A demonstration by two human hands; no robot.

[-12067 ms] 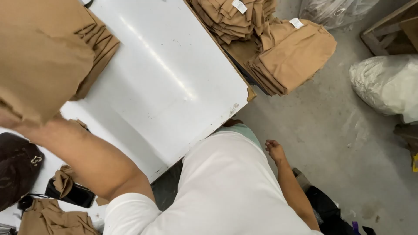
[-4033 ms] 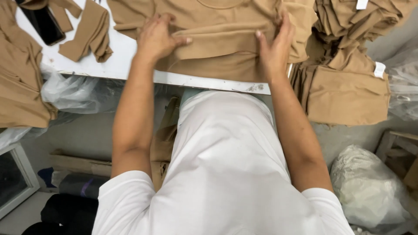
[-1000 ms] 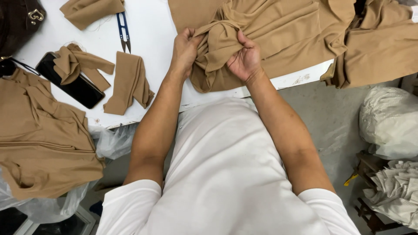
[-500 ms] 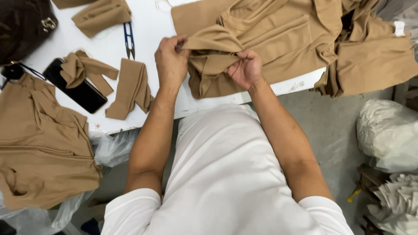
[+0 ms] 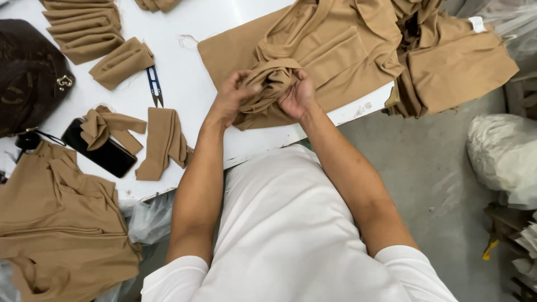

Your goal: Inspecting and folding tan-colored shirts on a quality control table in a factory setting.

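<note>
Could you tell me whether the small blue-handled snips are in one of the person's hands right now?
No, the snips lie on the white table, while both hands grip bunched tan fabric.

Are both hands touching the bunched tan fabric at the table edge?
Touching. The head view shows the left hand and right hand closed on opposite sides of the bunched tan fabric, fingers pressed into its folds with no gap.

Blue snips (image 5: 155,85) lay on white table (image 5: 212,22); black phone (image 5: 103,152) under tan scrap; dark brown bag (image 5: 28,72) at left; white sacks (image 5: 503,156) on floor.
</note>
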